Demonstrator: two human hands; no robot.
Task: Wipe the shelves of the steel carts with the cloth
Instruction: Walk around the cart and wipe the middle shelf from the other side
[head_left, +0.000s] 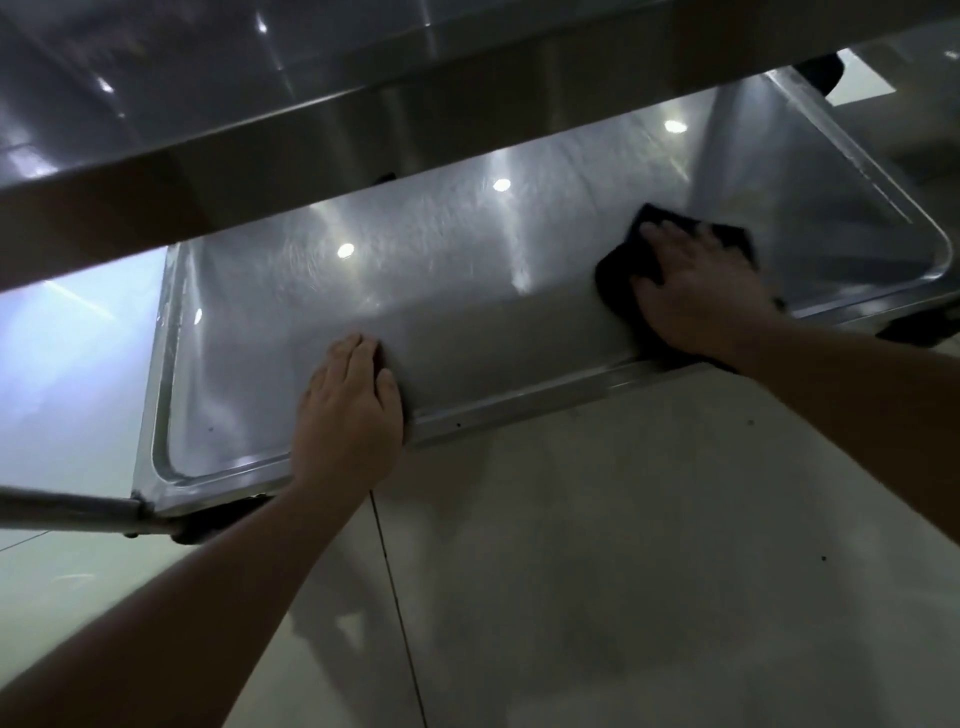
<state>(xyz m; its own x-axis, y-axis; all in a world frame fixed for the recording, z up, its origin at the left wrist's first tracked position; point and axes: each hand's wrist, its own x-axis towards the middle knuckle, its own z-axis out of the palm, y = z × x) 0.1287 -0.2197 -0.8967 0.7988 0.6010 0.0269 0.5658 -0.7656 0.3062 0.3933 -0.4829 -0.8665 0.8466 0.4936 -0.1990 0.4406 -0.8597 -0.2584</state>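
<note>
The lower shelf of a steel cart fills the middle of the head view, shiny, with a raised rim. A black cloth lies on its right part near the front rim. My right hand presses flat on the cloth with fingers spread. My left hand rests flat on the shelf's front rim, fingers straight and lying on the shelf surface, holding nothing.
The cart's upper shelf overhangs at the top, close above the lower one. A steel leg tube runs at the lower left. A black caster shows at the right corner. Pale tiled floor lies below.
</note>
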